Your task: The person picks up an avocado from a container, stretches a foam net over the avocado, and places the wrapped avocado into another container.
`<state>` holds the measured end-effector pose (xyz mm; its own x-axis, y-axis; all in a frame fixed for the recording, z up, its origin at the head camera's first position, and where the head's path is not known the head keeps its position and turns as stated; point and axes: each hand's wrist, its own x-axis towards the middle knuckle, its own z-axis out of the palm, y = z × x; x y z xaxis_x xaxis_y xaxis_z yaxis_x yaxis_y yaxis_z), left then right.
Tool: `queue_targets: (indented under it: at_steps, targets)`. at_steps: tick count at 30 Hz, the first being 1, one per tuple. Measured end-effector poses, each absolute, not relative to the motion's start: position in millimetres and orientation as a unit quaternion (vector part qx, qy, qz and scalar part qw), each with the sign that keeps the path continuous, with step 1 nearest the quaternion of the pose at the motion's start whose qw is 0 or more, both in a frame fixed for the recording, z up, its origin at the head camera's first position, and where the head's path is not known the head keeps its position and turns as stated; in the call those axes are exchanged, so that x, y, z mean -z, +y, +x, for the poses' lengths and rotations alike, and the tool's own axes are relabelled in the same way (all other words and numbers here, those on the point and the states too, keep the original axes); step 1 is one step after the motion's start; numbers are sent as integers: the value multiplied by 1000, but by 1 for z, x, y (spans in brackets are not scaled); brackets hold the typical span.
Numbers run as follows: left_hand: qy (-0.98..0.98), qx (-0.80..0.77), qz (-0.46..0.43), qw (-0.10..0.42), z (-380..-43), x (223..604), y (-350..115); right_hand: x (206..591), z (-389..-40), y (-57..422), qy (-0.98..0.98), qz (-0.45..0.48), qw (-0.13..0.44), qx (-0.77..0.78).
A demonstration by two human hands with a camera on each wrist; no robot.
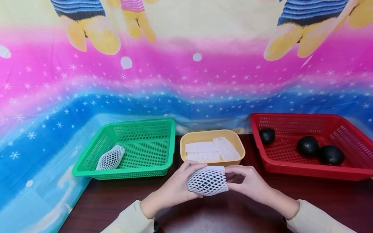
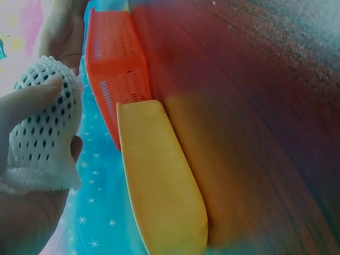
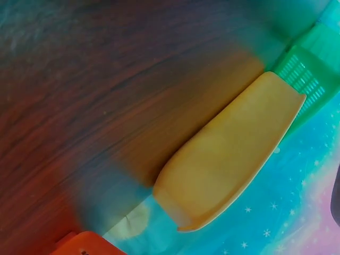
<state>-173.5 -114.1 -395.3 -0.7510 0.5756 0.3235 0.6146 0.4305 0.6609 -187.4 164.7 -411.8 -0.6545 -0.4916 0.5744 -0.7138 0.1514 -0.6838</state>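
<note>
The left hand is wrapped around a white net sleeve; the right hand pinches the rim at its other end. Something dark (a fruit, probably) shows through the mesh between them, so the step in hand looks like seating it inside. The next move seemingly calls for a steady left grip and a gentle right tug. Just beyond both hands, a yellow container holds flat nets; past the right hand, a red basket holds loose dark fruits; past the left, a green basket holds a netted piece. The left wrist view alone shows the left thumb laid along the mesh; the right wrist view misses the sleeve.
</note>
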Motion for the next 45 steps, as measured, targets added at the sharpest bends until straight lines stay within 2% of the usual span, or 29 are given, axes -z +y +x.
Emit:
queue_targets:
  at_steps: [4,9,17,29,39,45]
  targets:
    - [-843,435,-316,38,-173,395,-116,412,-187,166,-760,396,143,-495]
    - [-833,475,-283,20,-173,395,-118,414,-186,164,-765,379,142,-502]
    - [-823,497,-275,-11,-173,397,-120,413,-184,160,-779,352,108,-508]
    - [-807,504,-307,-3,-175,398,-124,413,-182,157,-766,341,44,-543]
    - [-814,492,-307,-38,-176,401,-123,415,-182,155,-762,343,25,-549]
    - [-816,479,-320,-45,-178,400,-122,411,-187,159,-766,358,-15,-534]
